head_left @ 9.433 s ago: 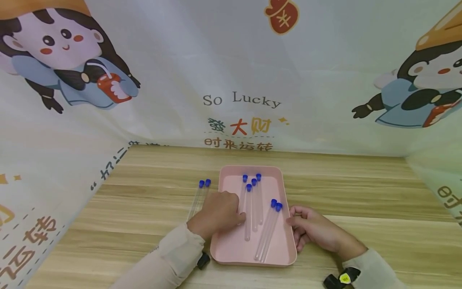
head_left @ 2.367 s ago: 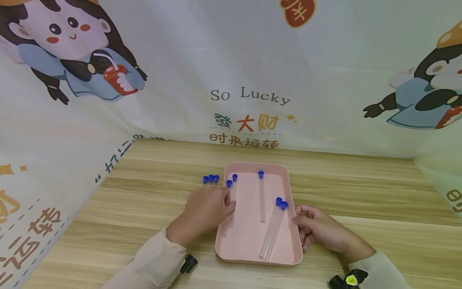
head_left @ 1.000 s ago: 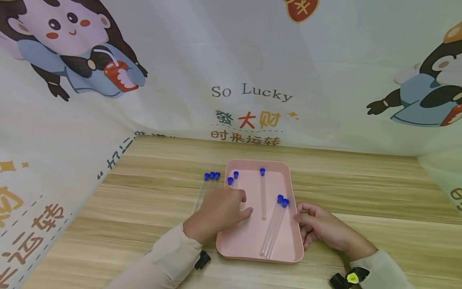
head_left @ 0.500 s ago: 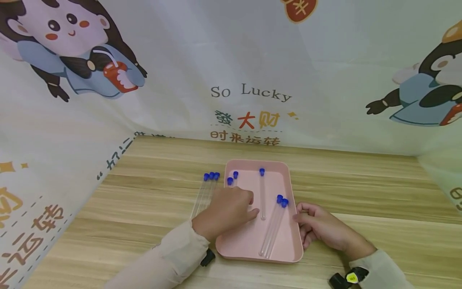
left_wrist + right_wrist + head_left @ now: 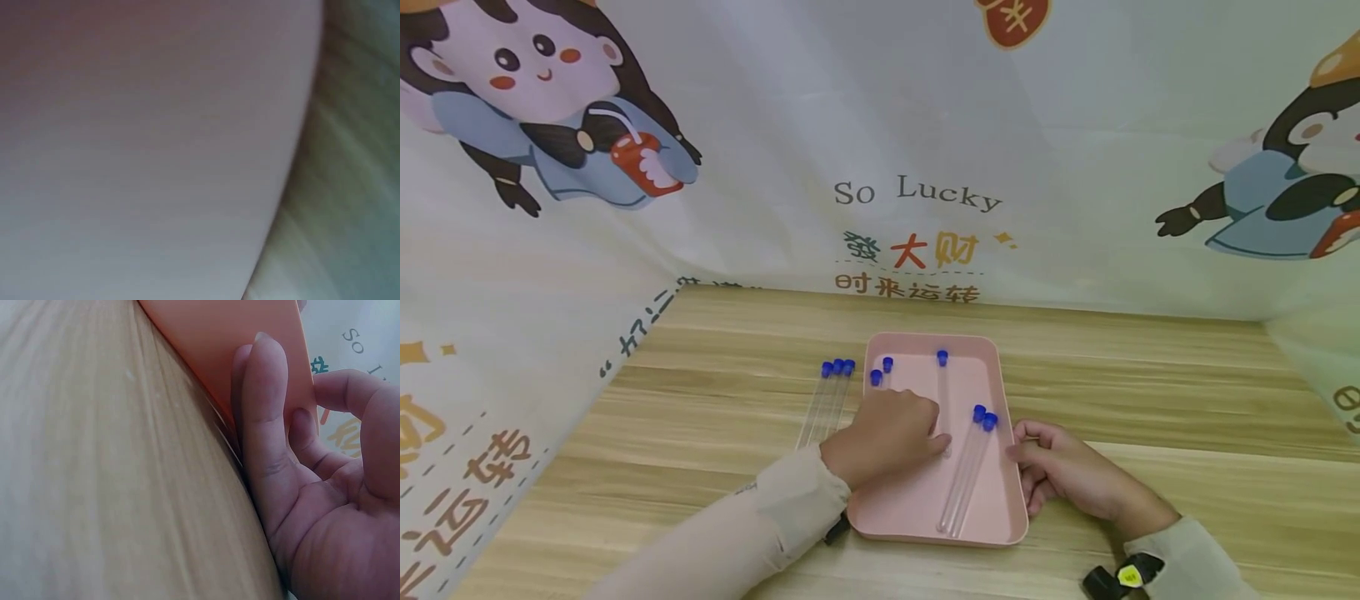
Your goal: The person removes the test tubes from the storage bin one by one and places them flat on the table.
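My left hand (image 5: pixel 887 433) reaches over the pink tray (image 5: pixel 902 521), fingers bent downward. Its thumb overlaps the lower end of a lone clear test tube with a blue cap (image 5: pixel 942 358); the other fingertips are hidden, so I cannot tell if they hold it. Two blue-capped test tubes (image 5: pixel 876 378) lie along the tray's left side, mostly behind that hand. Two more test tubes (image 5: pixel 966 475) lie slanted side by side at the right. My right hand (image 5: pixel 1063 471) holds the tray's right wall from outside, thumb at the rim, lower fingers (image 5: pixel 265 381) against the wall.
Left of the tray, three capped test tubes (image 5: pixel 827 404) lie side by side on the wooden table (image 5: pixel 1120 383). A printed cloth (image 5: pixel 760 150) hangs behind and at both sides. The left wrist view shows the blurred tray wall (image 5: pixel 156 156) close up.
Since 9.4 seconds ago, a third tube has joined those on the table, and two lie at the tray's left side. Lately my left hand has moved right to the lone tube; my right hand stays.
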`<state>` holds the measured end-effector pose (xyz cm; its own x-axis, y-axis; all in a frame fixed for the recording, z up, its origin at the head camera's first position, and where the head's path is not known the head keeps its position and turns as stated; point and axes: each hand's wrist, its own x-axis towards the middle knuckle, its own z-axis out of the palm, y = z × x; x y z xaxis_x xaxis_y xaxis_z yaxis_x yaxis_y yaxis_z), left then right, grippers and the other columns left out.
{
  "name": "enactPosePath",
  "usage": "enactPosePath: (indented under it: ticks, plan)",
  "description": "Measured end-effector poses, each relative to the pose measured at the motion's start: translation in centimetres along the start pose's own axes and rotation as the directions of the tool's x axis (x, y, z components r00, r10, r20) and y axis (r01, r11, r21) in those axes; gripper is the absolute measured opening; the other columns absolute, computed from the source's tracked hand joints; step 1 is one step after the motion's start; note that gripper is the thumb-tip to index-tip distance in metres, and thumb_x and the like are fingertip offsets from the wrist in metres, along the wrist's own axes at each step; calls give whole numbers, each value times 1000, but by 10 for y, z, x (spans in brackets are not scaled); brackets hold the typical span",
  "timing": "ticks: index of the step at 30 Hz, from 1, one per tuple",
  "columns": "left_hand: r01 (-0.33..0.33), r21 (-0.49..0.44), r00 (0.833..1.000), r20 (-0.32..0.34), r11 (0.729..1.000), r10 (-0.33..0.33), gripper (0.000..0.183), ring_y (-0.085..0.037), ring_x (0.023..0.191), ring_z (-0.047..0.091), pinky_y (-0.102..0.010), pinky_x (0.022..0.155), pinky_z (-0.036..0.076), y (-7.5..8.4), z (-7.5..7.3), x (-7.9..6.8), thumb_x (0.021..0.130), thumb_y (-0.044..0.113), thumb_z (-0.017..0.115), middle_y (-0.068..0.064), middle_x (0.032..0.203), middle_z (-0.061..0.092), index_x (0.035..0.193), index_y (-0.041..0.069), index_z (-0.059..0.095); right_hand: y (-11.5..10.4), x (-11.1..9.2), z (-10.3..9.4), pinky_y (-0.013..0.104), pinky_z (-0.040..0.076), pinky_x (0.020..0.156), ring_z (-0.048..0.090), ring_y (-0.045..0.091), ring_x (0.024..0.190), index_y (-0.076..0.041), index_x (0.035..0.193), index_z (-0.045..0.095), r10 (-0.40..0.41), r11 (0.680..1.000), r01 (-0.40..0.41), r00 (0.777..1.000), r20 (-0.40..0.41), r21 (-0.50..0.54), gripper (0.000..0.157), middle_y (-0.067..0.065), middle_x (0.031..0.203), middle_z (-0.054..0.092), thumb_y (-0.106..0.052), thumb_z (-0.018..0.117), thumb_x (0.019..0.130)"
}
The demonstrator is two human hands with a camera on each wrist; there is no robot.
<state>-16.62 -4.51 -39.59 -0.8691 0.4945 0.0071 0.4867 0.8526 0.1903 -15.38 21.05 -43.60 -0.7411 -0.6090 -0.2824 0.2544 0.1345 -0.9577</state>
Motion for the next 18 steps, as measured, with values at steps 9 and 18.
enactPosePath:
  ticks: [9,18]
  plan:
    - [-22,18,1000,-22,1000,22,45,-10,48,44,-30,48,36,0,6,3,93,46,65,8,52,43,60,19,50,-1,0,0,29,56,55,64,12,58,-9,98,43,-1,1000,1,1000,5,-2,11,0,73,62,-16,50,102]
    - [-15,29,1000,-18,999,16,40,-11,49,45,-31,50,37,0,9,3,93,42,64,6,54,47,64,18,53,0,1,0,29,56,54,64,11,58,-9,97,43,-2,1000,2,1000,9,1,11,0,72,62,-16,50,102]
